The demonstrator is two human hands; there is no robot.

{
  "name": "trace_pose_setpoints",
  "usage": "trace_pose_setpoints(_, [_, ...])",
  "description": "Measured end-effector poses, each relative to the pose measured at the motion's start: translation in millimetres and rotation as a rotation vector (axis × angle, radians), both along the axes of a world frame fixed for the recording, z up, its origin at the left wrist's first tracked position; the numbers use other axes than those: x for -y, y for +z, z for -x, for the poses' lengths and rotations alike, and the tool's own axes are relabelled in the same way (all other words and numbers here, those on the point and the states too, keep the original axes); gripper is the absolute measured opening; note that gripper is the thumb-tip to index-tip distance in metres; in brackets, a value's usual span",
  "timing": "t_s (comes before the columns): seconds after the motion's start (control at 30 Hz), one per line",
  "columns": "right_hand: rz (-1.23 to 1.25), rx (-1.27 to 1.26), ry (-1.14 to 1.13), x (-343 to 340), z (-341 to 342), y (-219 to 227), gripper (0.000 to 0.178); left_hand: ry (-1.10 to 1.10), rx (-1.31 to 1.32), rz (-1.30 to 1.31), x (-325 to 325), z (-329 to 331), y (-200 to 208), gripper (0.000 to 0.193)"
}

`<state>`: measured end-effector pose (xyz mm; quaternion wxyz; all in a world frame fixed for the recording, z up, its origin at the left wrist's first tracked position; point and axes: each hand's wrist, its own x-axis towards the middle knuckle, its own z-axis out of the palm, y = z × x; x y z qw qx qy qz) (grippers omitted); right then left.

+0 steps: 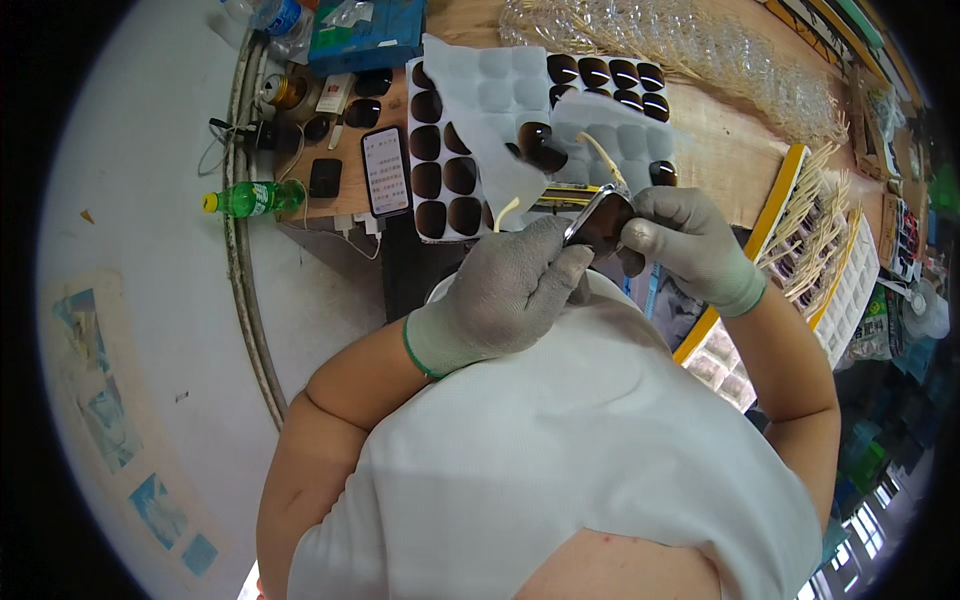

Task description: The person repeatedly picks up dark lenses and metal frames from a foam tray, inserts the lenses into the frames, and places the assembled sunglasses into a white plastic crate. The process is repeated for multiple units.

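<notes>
A pair of sunglasses (603,224) with dark brown lenses, a shiny rim and cream temples is between my two gloved hands. My left hand (503,288), in a grey glove with a green-edged cuff, is closed round one side of it, one temple jutting up past the knuckles. My right hand (692,244), gloved alike, pinches the dark lens at the other side with thumb and fingers. Whether that lens is fully seated in the rim cannot be seen. Just beyond my hands lies a white moulded tray (632,145) with rows of brown lenses, partly under white sheets (505,165).
Left of the tray lie a phone (386,172), a green bottle (250,198), a can (284,92) and a blue box (366,38). Clear frames (690,50) are heaped at the back. A yellow-edged rack (783,200) with cream-templed frames stands at my right.
</notes>
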<state>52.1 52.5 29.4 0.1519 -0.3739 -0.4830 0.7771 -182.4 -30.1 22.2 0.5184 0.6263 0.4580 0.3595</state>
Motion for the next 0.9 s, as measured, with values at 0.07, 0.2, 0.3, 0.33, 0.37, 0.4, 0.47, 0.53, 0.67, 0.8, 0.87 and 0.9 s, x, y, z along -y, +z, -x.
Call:
trace_pose_setpoints(0.07, [0.059,-0.065,-0.111,16.7,16.6,-9.1,0.029,-0.025,0.000,0.019,-0.4,14.2,-5.0,0.026])
trace_pose_setpoints(0.2, [0.101,-0.135,-0.277,52.1,54.8,-32.5,0.035,0.005,0.069,0.052,6.3,35.3,-11.6,0.024])
trace_pose_setpoints(0.3, [-0.015,-0.085,-0.348,68.5,76.5,-26.3,0.035,-0.120,0.003,0.161,3.7,59.3,-15.1,0.025])
trace_pose_setpoints(0.33, [-0.033,-0.078,-0.349,72.9,79.5,-24.7,0.033,-0.133,0.014,0.194,4.8,64.3,-14.2,0.026])
trace_pose_setpoints(0.37, [-0.050,-0.071,-0.350,76.7,81.3,-22.8,0.031,-0.148,0.024,0.226,5.6,68.8,-12.3,0.027])
trace_pose_setpoints(0.4, [-0.071,-0.061,-0.352,79.7,83.3,-18.5,0.030,-0.164,0.037,0.256,4.9,72.5,-9.9,0.028])
trace_pose_setpoints(0.47, [-0.079,0.005,-0.384,87.5,92.5,0.0,0.027,-0.194,0.033,0.153,4.3,79.6,-5.1,0.030])
trace_pose_setpoints(0.53, [-0.102,0.056,-0.389,90.3,97.2,12.0,0.025,-0.185,0.069,0.065,7.3,80.8,-4.0,0.032])
trace_pose_setpoints(0.67, [-0.078,0.110,-0.338,87.6,99.4,18.7,0.028,-0.154,0.055,-0.042,12.7,75.4,-3.6,0.038])
trace_pose_setpoints(0.8, [0.009,0.073,-0.352,87.1,94.2,9.6,0.027,-0.146,-0.087,-0.214,12.4,69.3,-8.3,0.041])
trace_pose_setpoints(0.87, [-0.019,0.108,-0.359,87.3,88.9,3.6,0.028,-0.174,-0.145,-0.183,9.0,66.8,-9.2,0.040])
trace_pose_setpoints(0.9, [-0.062,0.144,-0.358,87.2,84.1,-3.9,0.031,-0.191,-0.178,-0.170,5.4,65.5,-8.6,0.039])
